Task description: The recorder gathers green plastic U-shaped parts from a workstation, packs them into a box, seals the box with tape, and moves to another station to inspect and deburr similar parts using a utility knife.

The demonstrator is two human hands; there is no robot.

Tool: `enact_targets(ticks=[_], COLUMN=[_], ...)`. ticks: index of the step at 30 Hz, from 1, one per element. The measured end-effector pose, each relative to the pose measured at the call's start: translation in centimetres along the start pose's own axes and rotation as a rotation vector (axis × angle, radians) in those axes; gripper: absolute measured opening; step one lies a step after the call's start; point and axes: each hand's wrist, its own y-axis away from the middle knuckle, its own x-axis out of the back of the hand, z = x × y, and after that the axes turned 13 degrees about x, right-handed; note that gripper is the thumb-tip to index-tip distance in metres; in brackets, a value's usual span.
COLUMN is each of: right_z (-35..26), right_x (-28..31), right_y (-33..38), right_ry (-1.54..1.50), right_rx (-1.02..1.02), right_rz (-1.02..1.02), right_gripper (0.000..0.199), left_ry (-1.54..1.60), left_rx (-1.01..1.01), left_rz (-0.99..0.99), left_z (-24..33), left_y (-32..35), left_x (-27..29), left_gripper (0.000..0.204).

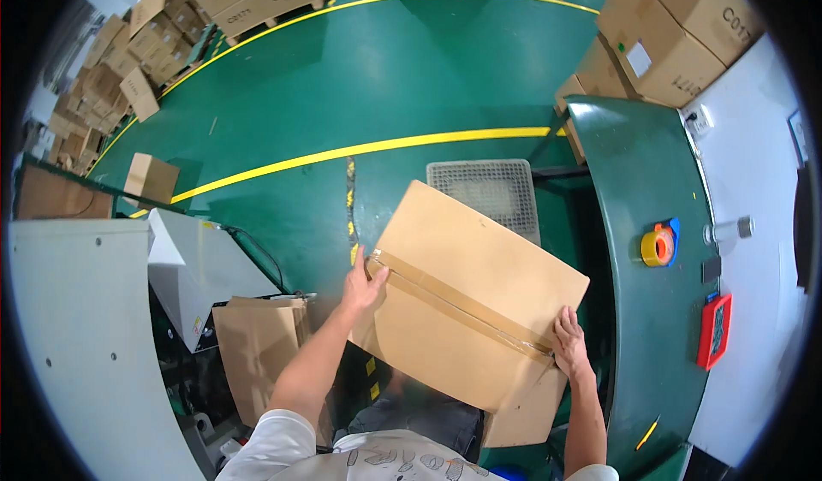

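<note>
Holding cardboard box (pixel 467 301) mid-frame | left hand (pixel 364 284), right hand (pixel 569 344) apart, clamped on tape-seam ends; seam runs upper-left to lower-right

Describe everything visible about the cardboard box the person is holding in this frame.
The cardboard box is plain brown corrugated board, closed, its broad face turned toward the camera and tilted diagonally. A strip of clear-brown tape runs across that face along the flap seam, from upper left to lower right. It is held up over the green floor, beside the green table. The left hand grips its left edge at the tape end; the right hand grips the right edge at the other end.
</note>
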Motion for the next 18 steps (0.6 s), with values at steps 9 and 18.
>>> enact_targets(ticks=[9,18], right_z=[-5.3,-1.8], right_x=[-7.6,-1.0], right_y=[1.2,-3.6], right_ry=[-0.651,-0.728], right_rx=[-0.644,-0.652], right_rz=[0.599,0.687], right_gripper=[0.056,0.045], left_ry=[-0.218,-0.248], left_rx=[0.136,0.061], left_rz=[0.073,0.154], left_z=[2.7,5.6], left_y=[-1.9,-5.2], left_x=[-1.3,-1.1], left_gripper=[0.049,0.057])
